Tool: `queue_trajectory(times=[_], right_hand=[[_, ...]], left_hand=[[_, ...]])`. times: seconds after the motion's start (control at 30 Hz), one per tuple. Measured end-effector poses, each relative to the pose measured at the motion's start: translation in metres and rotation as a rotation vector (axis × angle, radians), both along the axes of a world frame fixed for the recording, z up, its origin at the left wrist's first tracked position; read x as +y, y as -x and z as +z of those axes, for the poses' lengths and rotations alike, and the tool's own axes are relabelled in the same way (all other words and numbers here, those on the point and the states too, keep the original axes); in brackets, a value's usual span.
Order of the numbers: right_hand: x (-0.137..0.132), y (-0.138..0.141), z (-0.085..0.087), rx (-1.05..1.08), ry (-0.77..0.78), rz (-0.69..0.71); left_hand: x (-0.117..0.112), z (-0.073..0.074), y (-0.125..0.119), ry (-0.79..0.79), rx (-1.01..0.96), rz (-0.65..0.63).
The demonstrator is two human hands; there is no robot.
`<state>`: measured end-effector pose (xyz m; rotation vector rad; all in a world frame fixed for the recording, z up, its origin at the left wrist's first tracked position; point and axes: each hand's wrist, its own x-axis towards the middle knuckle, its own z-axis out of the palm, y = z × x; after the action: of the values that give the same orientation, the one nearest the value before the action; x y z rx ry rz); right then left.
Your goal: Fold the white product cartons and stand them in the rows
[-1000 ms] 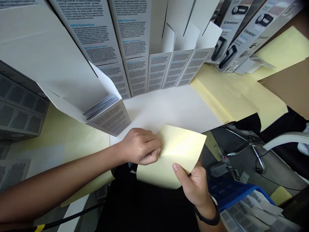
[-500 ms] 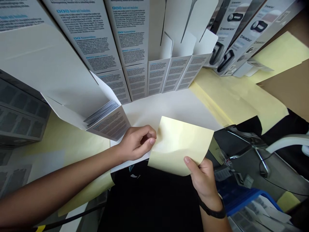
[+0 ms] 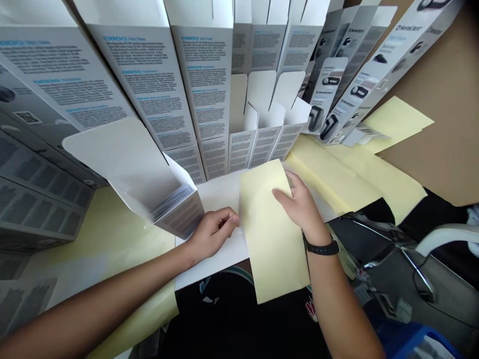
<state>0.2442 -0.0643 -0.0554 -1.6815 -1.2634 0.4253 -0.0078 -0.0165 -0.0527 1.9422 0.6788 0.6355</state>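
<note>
- Here's the pale yellow paper sheet (image 3: 273,234), a long, thin piece lying flat: very light, floppy, faintly glossy, likely to bend unless taken along a long edge.
- The right hand (image 3: 298,203) is on top of the sheet, its fingers spread and open, pressing down and gripping nothing.
- The left hand (image 3: 214,232) sits just left of the sheet, fingers curled near its edge; any pinch is hidden.
- Under the sheet, a smooth white card (image 3: 220,257) sticks out to the left.
- Beyond the sheet, a row of white printed cartons (image 3: 204,85) stands on end, with flaps open.
- Right of the sheet, more yellow sheets (image 3: 348,174) lie overlapping, below SilverCrest cartons (image 3: 359,92).
</note>
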Motion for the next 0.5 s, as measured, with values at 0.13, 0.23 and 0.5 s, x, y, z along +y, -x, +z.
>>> queue_trajectory(times=[0.13, 0.23, 0.5], right_hand=[[0.006, 0.002, -0.008, -0.145, 0.025, -0.046], [-0.010, 0.004, 0.000, -0.221, 0.006, 0.019], [-0.053, 0.035, 0.026, -0.407, -0.273, 0.629]], left_hand=[[0.001, 0.000, 0.001, 0.035, -0.005, -0.014], [0.001, 0.002, 0.002, 0.050, -0.009, -0.041], [-0.001, 0.008, -0.001, 0.070, 0.011, -0.074]])
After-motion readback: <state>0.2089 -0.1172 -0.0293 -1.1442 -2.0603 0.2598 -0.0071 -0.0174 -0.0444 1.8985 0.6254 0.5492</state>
